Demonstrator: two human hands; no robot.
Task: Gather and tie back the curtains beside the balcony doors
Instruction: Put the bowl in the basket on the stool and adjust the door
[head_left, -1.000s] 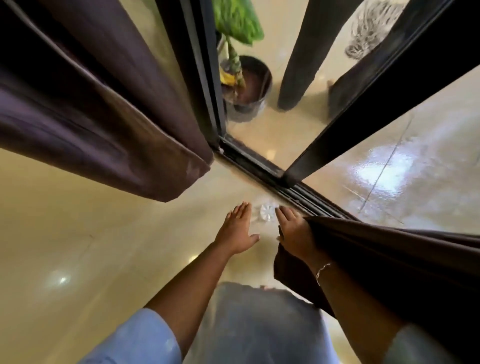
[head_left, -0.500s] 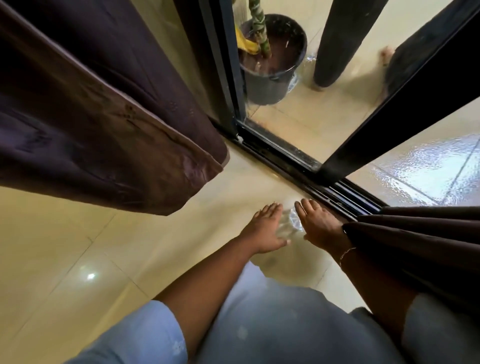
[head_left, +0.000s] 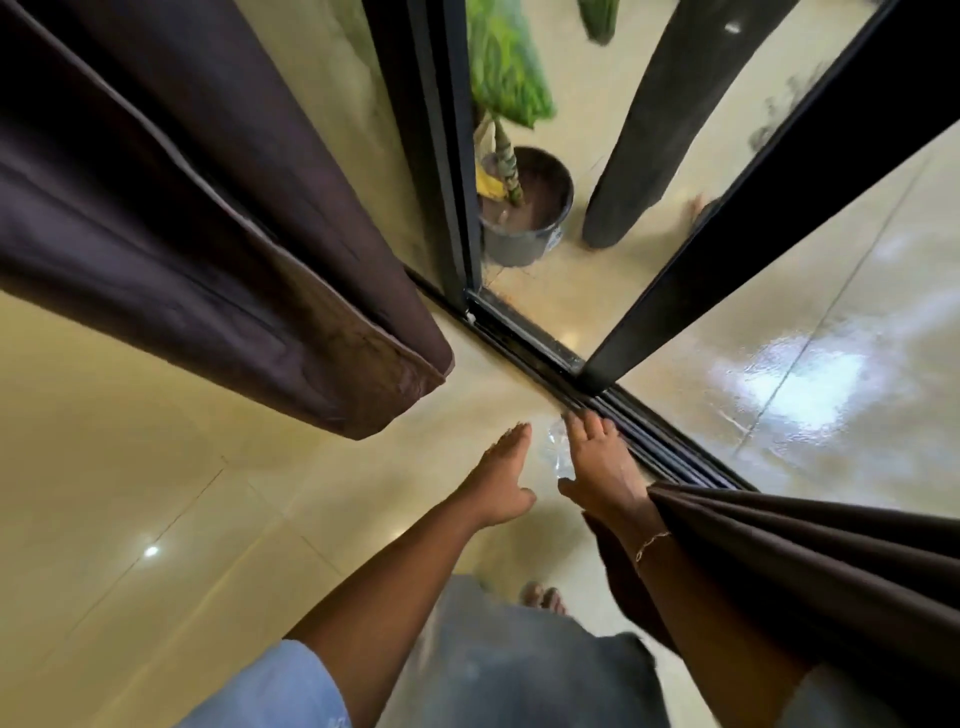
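Two dark brown curtains hang beside the balcony doors. The left curtain (head_left: 208, 218) falls from the upper left, its hem free above the floor. The right curtain (head_left: 810, 561) comes in from the right in folds and drapes over my right forearm. My right hand (head_left: 602, 473) stretches forward, fingers apart, next to the door track and in front of that curtain's edge. Beside it, a little to the left, is my left hand (head_left: 498, 483), flat and empty. Neither hand grips cloth.
The black door frames (head_left: 447, 156) and the floor track (head_left: 623, 415) run diagonally ahead. Behind the glass stand a potted plant (head_left: 524, 208) and a dark post (head_left: 649, 135). Something small and shiny (head_left: 556, 447) lies on the glossy tile between my hands.
The view has tilted up and down between frames. Both hands stay stretched forward side by side, and the right curtain stays over my right forearm.
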